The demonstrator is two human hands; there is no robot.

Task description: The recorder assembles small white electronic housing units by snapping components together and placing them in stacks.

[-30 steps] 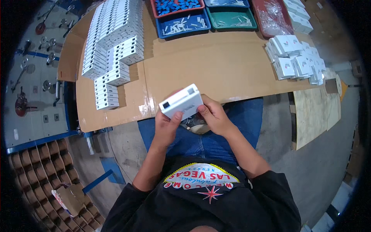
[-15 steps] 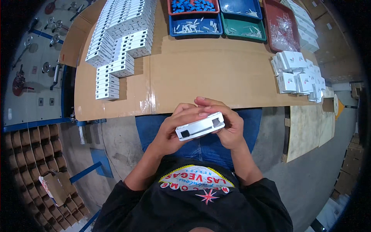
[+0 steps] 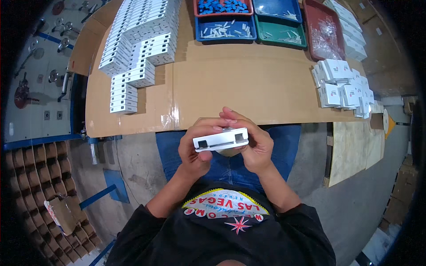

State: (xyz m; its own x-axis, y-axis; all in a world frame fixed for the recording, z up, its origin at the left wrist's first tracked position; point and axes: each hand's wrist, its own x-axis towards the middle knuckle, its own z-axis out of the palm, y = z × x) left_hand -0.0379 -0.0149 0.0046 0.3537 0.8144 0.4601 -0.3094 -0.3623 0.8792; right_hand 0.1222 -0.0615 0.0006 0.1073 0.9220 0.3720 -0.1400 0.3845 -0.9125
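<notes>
Just in front of the table's near edge, both hands hold a white rectangular casing. Its narrow side faces up, with a black square opening near the left end, a grey one near the right, and a dark slot between. My left hand is closed round the left end, thumb at the lower edge. My right hand grips the right end, its fingers stretched over the far side and meeting the left fingers. The casing's far face is hidden behind the fingers.
Similar white units stand in tall stacks at the table's left. Trays at the back hold blue parts, small white pieces and clear plastic parts. Small white boxes are piled at the right of the cardboard-covered table.
The casing has moved slightly left and turned from a slant to nearly level. My left thumb now shows at its lower edge. Both hands keep hold of it.
</notes>
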